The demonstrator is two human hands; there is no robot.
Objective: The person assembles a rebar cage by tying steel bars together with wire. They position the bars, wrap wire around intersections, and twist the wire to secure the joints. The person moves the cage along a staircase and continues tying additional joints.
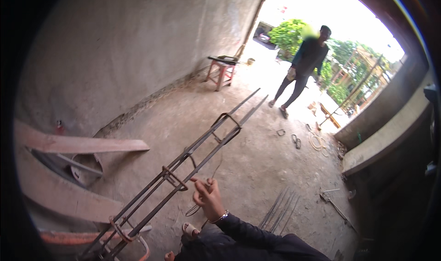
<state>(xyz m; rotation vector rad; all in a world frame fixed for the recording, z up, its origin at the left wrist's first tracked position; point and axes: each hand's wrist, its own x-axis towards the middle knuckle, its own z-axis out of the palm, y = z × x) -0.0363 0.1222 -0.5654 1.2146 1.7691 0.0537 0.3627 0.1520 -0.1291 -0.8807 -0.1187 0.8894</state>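
Observation:
A long rebar cage (179, 167) slants from the lower left up toward the doorway. Its dark steel bars are ringed by rectangular stirrups (173, 178). My right hand (209, 199), with a bracelet at the wrist, is beside the cage's near side by a middle stirrup. Its fingers are curled and pinched on a thin wire (194, 210), which loops below the hand; a fingertip reaches the bar. At the lower edge, a small patch of skin seems to be my left hand (170, 257); its fingers are mostly hidden, and what it touches does not show.
Wooden boards (87, 145) lie at left. A red stool (222, 73) with dark items stands by the wall. Another person (312, 54) stands at the bright doorway. Loose stirrups (295, 140), a coiled hose (317, 141), rebar lengths (280, 208) and a long tool (337, 209) lie on the floor.

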